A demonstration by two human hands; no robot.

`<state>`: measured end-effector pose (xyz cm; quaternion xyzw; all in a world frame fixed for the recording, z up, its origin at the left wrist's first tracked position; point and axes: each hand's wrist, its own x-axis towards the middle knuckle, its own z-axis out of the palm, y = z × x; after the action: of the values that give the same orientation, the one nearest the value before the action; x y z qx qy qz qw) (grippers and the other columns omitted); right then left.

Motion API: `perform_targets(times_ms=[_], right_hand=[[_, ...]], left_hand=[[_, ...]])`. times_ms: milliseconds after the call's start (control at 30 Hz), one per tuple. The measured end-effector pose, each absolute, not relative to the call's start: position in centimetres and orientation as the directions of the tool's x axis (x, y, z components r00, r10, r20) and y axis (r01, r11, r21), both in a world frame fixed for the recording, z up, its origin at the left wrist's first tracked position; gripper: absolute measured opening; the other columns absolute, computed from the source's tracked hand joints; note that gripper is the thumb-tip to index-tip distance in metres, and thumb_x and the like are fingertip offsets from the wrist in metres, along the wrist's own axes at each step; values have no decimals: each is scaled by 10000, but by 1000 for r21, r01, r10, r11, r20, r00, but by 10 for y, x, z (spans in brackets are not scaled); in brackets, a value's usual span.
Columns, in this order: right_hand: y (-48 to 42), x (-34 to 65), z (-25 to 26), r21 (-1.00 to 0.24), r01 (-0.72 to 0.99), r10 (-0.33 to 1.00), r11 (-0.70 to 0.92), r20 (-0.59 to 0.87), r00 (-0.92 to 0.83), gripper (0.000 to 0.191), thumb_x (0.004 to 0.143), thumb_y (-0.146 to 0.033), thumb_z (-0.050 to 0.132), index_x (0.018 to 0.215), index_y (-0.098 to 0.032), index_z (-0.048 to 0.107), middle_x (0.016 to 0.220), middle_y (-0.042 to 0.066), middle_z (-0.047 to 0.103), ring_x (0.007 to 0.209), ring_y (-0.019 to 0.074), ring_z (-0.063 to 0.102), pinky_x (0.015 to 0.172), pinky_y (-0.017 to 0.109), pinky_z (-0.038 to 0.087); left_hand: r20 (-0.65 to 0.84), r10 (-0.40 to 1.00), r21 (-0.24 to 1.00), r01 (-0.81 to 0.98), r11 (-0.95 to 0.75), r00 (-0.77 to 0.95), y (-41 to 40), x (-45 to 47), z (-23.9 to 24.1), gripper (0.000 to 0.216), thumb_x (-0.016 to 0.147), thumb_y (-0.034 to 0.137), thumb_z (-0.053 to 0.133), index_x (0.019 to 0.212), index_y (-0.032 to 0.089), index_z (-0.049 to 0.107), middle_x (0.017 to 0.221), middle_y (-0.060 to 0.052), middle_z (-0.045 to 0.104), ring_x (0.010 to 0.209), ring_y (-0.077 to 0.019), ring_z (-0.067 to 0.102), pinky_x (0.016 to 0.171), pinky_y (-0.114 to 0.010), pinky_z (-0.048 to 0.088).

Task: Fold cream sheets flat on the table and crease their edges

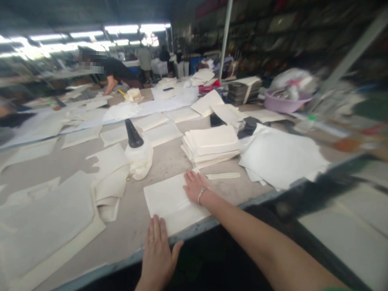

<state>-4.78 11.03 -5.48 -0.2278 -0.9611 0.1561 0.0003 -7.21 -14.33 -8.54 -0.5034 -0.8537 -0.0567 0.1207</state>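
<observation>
White sheet (pixel 169 196): lies flat on the table (pixel 167 161) in front of me, its near side close along the table edge; paper or hide, I cannot tell.
Right hand (pixel 196 187): reaches to the sheet's two o'clock, palm down near the far right corner, fingers straight and slightly spread, nothing pinched that I can see.
Left hand (pixel 159 249): sits at seven o'clock, fingers straight and close together, the tips over the near left corner; my thumb stands out to the side, away from the sheet. How hard either hand presses, I cannot tell.
Step in hand: I judge it to be laying the sheet flat and steadying it at opposite corners.
Next move: calls, I think, for light, even contact, and for freeing one hand while the other holds the sheet.
Thin strip (pixel 223 176): two o'clock, just beyond my right fingers.
Cream stack (pixel 213 142): one o'clock, its layers fanned a little unevenly.
White pile (pixel 282 155): between two and three o'clock, loose sheets overlapping.
Black-topped bottle (pixel 138 156): eleven o'clock, upright, apart from the sheet.
Large pieces (pixel 52 221): nine o'clock, layered.
Co-worker (pixel 120 71): far off at eleven o'clock, bending over the work surface.
</observation>
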Motion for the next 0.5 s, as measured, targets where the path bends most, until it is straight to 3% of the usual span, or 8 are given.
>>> perform_targets(times_ms=[67, 133, 200, 300, 400, 500], right_hand=[[84, -55, -50, -325, 367, 375, 871, -42, -926, 583, 912, -422, 334, 1394, -95, 339, 1480, 127, 237, 1358, 264, 169, 1097, 452, 140], [52, -64, -49, -398, 151, 183, 905, 45, -982, 596, 916, -484, 326, 1405, -143, 325, 1490, 107, 218, 1359, 252, 171, 1091, 435, 172], [29, -73, -51, -425, 60, 113, 903, 100, -989, 614, 911, -525, 318, 1404, -159, 327, 1494, 102, 207, 1367, 238, 140, 1103, 436, 132], [38, -80, -53, -448, 79, 115, 890, 55, -992, 613, 907, -538, 322, 1405, -181, 327, 1497, 68, 212, 1370, 197, 131, 1113, 396, 118], [83, -72, -53, -431, 208, 213, 878, -39, -976, 629, 904, -528, 323, 1420, -169, 301, 1496, 55, 214, 1371, 193, 134, 1117, 389, 116], [107, -54, -54, -397, 264, 276, 879, -29, -961, 663, 881, -534, 303, 1419, -148, 312, 1500, 74, 185, 1375, 197, 124, 1117, 370, 116]], left_hand=[[292, 838, -42, 869, 493, -461, -142, -73, -89, 788, 816, 532, 456, 1354, -20, 295, 1421, -290, 277, 1354, -367, 180, 1041, -518, 310], [313, 840, -60, 874, 482, -442, -142, -74, -92, 805, 806, 520, 463, 1363, -27, 270, 1407, -299, 295, 1350, -377, 182, 1034, -524, 314], [320, 858, -78, 891, 447, -402, -142, -75, -94, 834, 796, 515, 472, 1380, -28, 227, 1393, -302, 318, 1345, -382, 197, 1020, -523, 333], [319, 872, -77, 907, 414, -371, -143, -79, -98, 907, 784, 532, 480, 1422, 13, 98, 1429, -283, 266, 1348, -375, 198, 1005, -518, 352], [335, 854, -47, 898, 438, -399, -145, -87, -107, 971, 767, 562, 492, 1437, 57, 4, 1468, -256, 191, 1351, -372, 191, 1012, -524, 344], [292, 845, -6, 883, 470, -448, -155, -87, -113, 999, 718, 618, 517, 1437, 59, 105, 1448, -258, 241, 1330, -392, 242, 996, -537, 362]])
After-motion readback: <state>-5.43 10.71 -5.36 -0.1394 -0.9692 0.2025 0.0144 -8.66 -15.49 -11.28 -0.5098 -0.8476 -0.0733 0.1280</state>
